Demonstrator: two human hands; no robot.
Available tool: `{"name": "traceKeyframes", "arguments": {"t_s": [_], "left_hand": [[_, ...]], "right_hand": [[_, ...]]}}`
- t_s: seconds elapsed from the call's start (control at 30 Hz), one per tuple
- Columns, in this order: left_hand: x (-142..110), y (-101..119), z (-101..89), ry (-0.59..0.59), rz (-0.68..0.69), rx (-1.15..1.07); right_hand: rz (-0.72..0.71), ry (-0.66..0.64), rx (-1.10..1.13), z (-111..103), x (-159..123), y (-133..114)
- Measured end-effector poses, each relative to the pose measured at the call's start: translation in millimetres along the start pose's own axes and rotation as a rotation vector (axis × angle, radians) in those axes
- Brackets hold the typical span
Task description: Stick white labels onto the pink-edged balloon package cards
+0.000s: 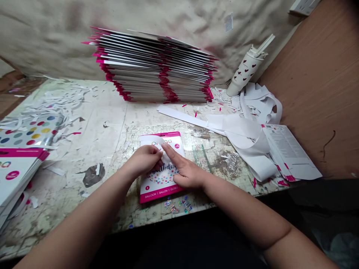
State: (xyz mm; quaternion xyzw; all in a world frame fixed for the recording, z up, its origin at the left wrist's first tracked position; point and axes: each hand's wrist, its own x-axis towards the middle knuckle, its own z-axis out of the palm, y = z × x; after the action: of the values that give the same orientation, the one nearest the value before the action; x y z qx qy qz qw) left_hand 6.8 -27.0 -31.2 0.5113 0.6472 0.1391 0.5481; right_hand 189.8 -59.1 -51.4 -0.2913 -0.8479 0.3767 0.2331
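Note:
A balloon packet [161,188], white with bright pink bands and coloured dots, lies flat near the table's front edge. Across its upper part curls a narrow white paper strip [151,139]. My left hand [147,158] is closed above the packet's left side, fingers curled in a pinch at what appears to be the strip's end; the fingertips are partly hidden. My right hand [186,170] rests on the packet's right side, forefinger stretched toward the strip and thumb apart, holding nothing. Both hands cover part of the printed lettering.
Behind stands a tall stack of pink-edged packets [157,71]. At left lie more packets [17,175], a dotted foil sheet [30,130] and paper scraps. To the right are long white strips [244,134], white cards [291,149] and a heart-patterned tumbler [245,71]. Glitter [179,204] lies in front.

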Motion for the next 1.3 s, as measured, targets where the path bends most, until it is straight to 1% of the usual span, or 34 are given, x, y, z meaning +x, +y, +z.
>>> {"name": "traceKeyframes", "arguments": {"t_s": [0.1,0.2,0.27,0.3,0.33,0.37,0.4,0.43,0.47,0.5,0.53,0.57,0.63,0.67,0.7,0.8,0.83,0.87,0.9,0.93,1.0,1.03,1.1,1.13,1.2,1.3], "left_hand": [[2,5,0.4,-0.034,0.005,-0.009],[-1,11,-1.4,-0.029,0.024,0.012],[-8,10,-4.4,0.003,0.044,0.032],[-14,6,-5.8,0.057,0.071,0.053],[-20,0,-6.8,0.148,0.134,0.099],[-26,-8,-6.8,0.259,0.238,0.173],[-33,-19,-5.8,0.359,0.377,0.275],[-39,-30,-3.6,0.424,0.53,0.398],[-44,-40,-0.2,0.441,0.672,0.527],[-48,-50,3.8,0.41,0.776,0.645],[-52,-58,8.1,0.346,0.822,0.738],[-54,-63,12.1,0.29,0.827,0.814],[-56,-66,18.0,0.243,0.779,0.91],[-56,-65,19.8,0.237,0.754,0.934],[-57,-62,21.0,0.239,0.734,0.947],[-57,-55,24.0,0.288,0.702,0.962],[-56,-54,25.6,0.308,0.697,0.968],[-56,-53,27.6,0.326,0.693,0.976],[-55,-53,30.0,0.338,0.694,0.985],[-55,-53,32.5,0.346,0.699,0.995],[-54,-54,37.7,0.377,0.696,1.005],[-55,-55,40.2,0.41,0.685,1.005],[-57,-55,45.2,0.503,0.65,1.002],[-59,-54,47.8,0.558,0.628,0.998],[-63,-53,53.1,0.654,0.596,0.982],[-68,-52,60.3,0.749,0.58,0.951]], "right_hand": [[0.004,0.008,0.006,1,0,0],[0.039,0.03,-0.04,5,-1,0],[0.092,0.044,-0.091,9,-2,-1],[0.115,0.046,-0.11,11,-1,-2],[0.127,0.045,-0.12,12,-1,-2],[0.128,0.042,-0.121,13,-1,-2],[0.119,0.04,-0.114,13,-1,-3],[0.106,0.04,-0.101,13,0,-3],[0.093,0.042,-0.086,13,0,-3],[0.087,0.041,-0.068,12,0,-2],[0.092,0.035,-0.043,10,0,-2],[0.104,0.027,-0.007,7,0,-2],[0.127,0.048,0.094,-2,1,-3],[0.133,0.096,0.146,-8,1,-4],[0.138,0.172,0.187,-15,3,-5],[0.191,0.439,0.255,-33,11,-8],[0.23,0.484,0.306,-36,15,-8],[0.276,0.496,0.388,-38,19,-7],[0.326,0.481,0.493,-38,24,-5],[0.38,0.437,0.607,-37,28,-2],[0.486,0.295,0.797,-33,35,6],[0.525,0.211,0.861,-31,37,10],[0.547,0.068,0.963,-28,41,16],[0.54,0.021,1.003,-27,42,18],[0.551,-0.006,1.025,-27,43,20],[0.664,0.047,0.882,-27,46,18]]}}
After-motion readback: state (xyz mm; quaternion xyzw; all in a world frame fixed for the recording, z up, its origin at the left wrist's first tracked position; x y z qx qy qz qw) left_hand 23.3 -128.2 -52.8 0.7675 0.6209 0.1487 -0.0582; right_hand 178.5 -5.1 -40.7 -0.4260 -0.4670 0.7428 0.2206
